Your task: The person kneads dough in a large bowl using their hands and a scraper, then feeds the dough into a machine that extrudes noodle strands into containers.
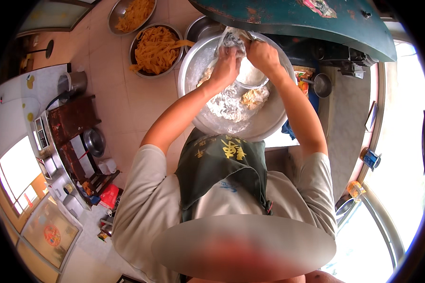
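Now, starting at the upper left of the frame, you have two round metal bowls of orange strips (155, 47) on the tiled floor (123, 99), glossy and limp-looking, well apart from your work. Moving right to the upper centre, your left hand (225, 66) reaches into the big steel basin (269, 120), its fingers curled shut on the lower edge of a thin plastic bag (231, 38) dusted white with flour. Judge that bag soft, light and slack, likely to slip or tear if pulled hard, so the bunched edge is the safest place to hold it. Just beside it, your right hand (262, 54) grips the bag's upper part, fingers closed around the crumpled film. Under both hands sits a smaller white bowl (249, 76) inside the basin, smooth and rigid; whether it rests on the flour or on the basin wall you cannot tell. The flour (226, 106) lies in loose, powdery heaps with pale clumps (256, 96) near it, so expect it to puff and cling. The basin itself is wide, shallow, dull-shiny and probably heavy when loaded; take it by the rim. Further right, a small metal ladle (322, 85) rests on the grey table (347, 122).
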